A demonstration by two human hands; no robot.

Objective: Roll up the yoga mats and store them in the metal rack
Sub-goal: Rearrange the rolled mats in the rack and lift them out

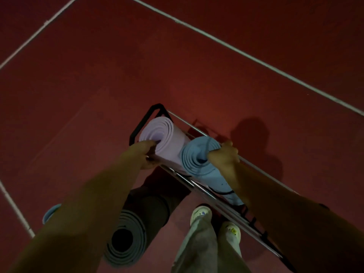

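I see both hands down at the metal rack. My left hand has fingertips tucked into the open end of the lilac mat, gripping its rolled edge. My right hand curls round the top rim of the blue mat — thumb side over the far rail. Both rolls stand tilted in the rack, touching, lilac to the left of blue. Below my left forearm a dark rolled mat lies on the red floor w/ another blue roll just left of it — mostly hidden.
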